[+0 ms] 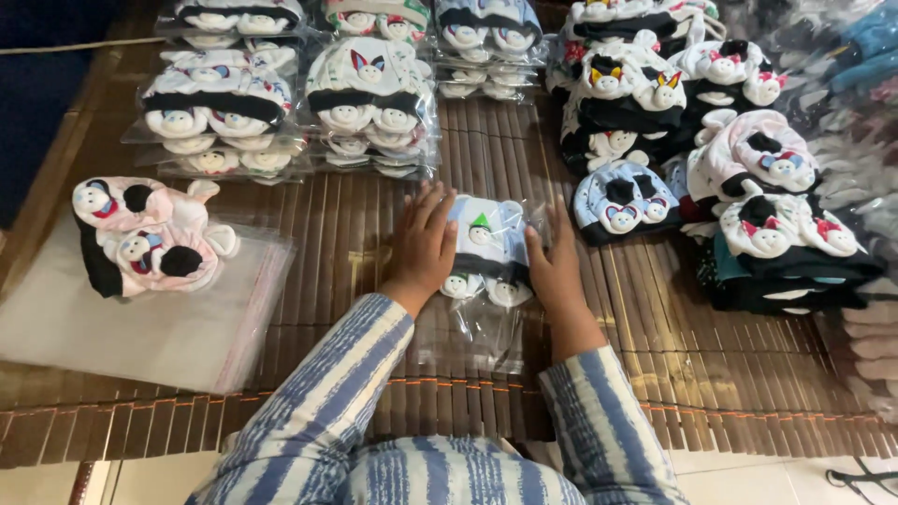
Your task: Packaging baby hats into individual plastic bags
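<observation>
A light blue baby hat with small white bear faces (486, 245) lies inside a clear plastic bag (472, 337) on the bamboo mat (355, 243). My left hand (423, 245) lies flat against the bag's left side. On the opposite side my right hand (554, 266) presses the bag, fingers together. Both hands hold the bagged hat between them. The open end of the bag points toward me.
Stacks of bagged hats (281, 103) line the far edge of the mat. Loose hats (711, 159) are piled at the right. Two pink hats (145, 238) rest on a pile of flat empty plastic bags (140, 323) at the left.
</observation>
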